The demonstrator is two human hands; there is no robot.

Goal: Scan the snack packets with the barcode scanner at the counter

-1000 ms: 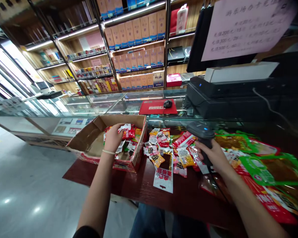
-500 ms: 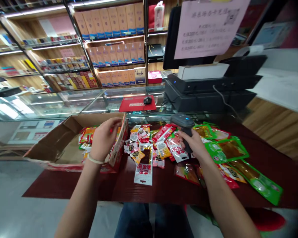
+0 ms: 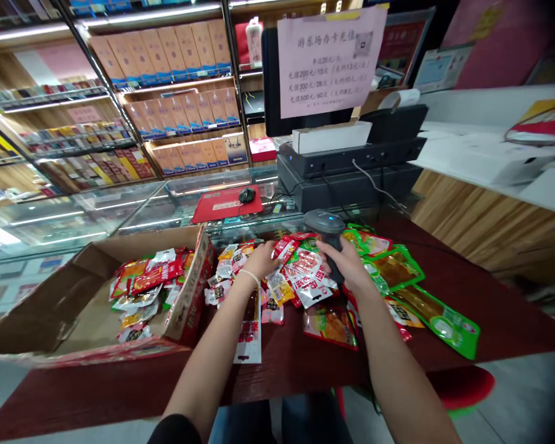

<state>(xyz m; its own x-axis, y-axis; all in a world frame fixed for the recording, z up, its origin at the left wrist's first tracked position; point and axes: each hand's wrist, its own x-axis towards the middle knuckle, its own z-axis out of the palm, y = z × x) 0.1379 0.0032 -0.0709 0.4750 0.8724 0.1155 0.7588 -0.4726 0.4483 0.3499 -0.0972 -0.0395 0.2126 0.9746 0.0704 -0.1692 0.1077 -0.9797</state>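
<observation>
My right hand (image 3: 346,262) is wrapped round the handle of a dark barcode scanner (image 3: 324,223), held above the right part of a pile of snack packets. My left hand (image 3: 261,262) reaches over the pile's left part. Its fingers stretch toward a red snack packet (image 3: 287,248) and lie at its edge; the thumb is hidden. Below that wrist, a silver-white packet (image 3: 248,348) lies partly covered by the forearm. Silver-and-red packets (image 3: 309,287) spread between the hands. Green packets (image 3: 398,268) lie to the right of the scanner.
An open cardboard box (image 3: 87,354) with several snack packets (image 3: 152,277) stands at the left of the dark red table (image 3: 277,376). Behind are a glass counter, a red mouse pad (image 3: 213,205) with a mouse (image 3: 246,195), and a monitor bearing a pink notice (image 3: 328,68).
My left hand has moved right, from above the cardboard box to the packet pile. My right hand still holds the scanner. The view has turned to the right.
</observation>
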